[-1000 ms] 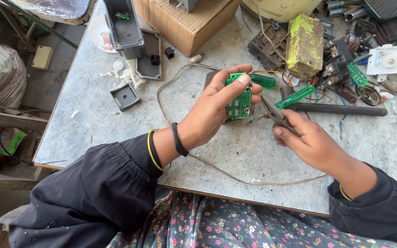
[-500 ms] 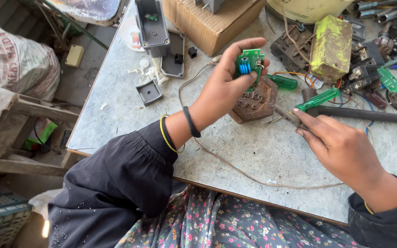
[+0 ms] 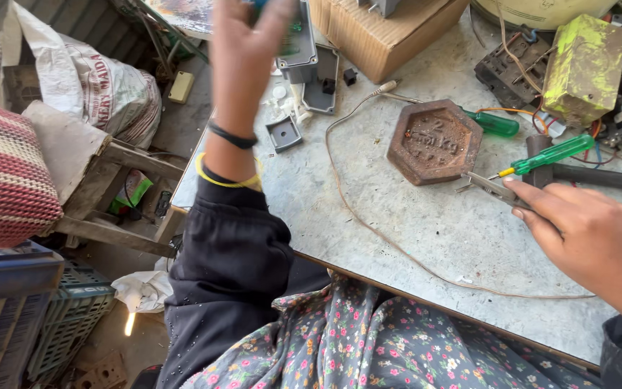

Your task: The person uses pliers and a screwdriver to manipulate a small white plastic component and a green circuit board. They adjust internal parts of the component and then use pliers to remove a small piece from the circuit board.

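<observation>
Rusty iron is what I see first: a hexagonal weight [image 3: 434, 142] lies flat near the middle of the grey table [image 3: 426, 230]. My right hand [image 3: 586, 238] rests just off the weight's right side, and its fingers [image 3: 534, 196] are pressed together on the handles of small metal pliers [image 3: 485, 185], whose tip lies at the weight's lower right edge. Just beyond the fingertips a green-handled screwdriver [image 3: 552, 153] lies slanted, and a second green screwdriver [image 3: 494, 123] sits at the weight's far right corner.

My left hand [image 3: 246, 43] is raised high over the table's far left part, blurred. It appears closed on something green at the top edge of view, but I cannot tell exactly how the fingers sit. Beneath it lie a grey plastic case [image 3: 299, 45] and a small grey lid [image 3: 284, 133]. A thin wire [image 3: 368, 223] loops across the table toward the near edge. A cardboard box [image 3: 379, 32] stands at the far edge.
</observation>
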